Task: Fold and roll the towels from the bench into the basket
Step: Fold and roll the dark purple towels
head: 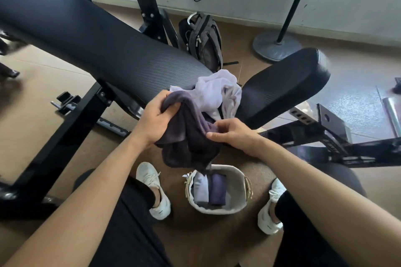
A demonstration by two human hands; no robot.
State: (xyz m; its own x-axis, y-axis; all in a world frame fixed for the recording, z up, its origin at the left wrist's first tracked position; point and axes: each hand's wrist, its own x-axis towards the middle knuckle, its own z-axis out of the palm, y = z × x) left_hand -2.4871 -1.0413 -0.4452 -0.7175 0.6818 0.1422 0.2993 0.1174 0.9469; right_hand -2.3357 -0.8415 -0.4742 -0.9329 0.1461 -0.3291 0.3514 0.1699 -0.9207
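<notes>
You've got the dark purple towel [188,134] bunched up in both hands, hanging right above the basket [236,182]. Your left hand [153,118] is closed around its upper fold, and your right hand [233,131] is pinching an edge of it. Behind that towel, farther from the basket, a crumpled white towel [219,91] sits on the bench [104,43]. Inside the basket there's a light roll [200,188] and a dark roll [218,189] side by side.

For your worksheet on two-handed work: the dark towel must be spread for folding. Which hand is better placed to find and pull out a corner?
Probably the right hand: it only pinches the dark towel at an edge, while the left hand grips the bunched bulk, anchoring it.
</notes>
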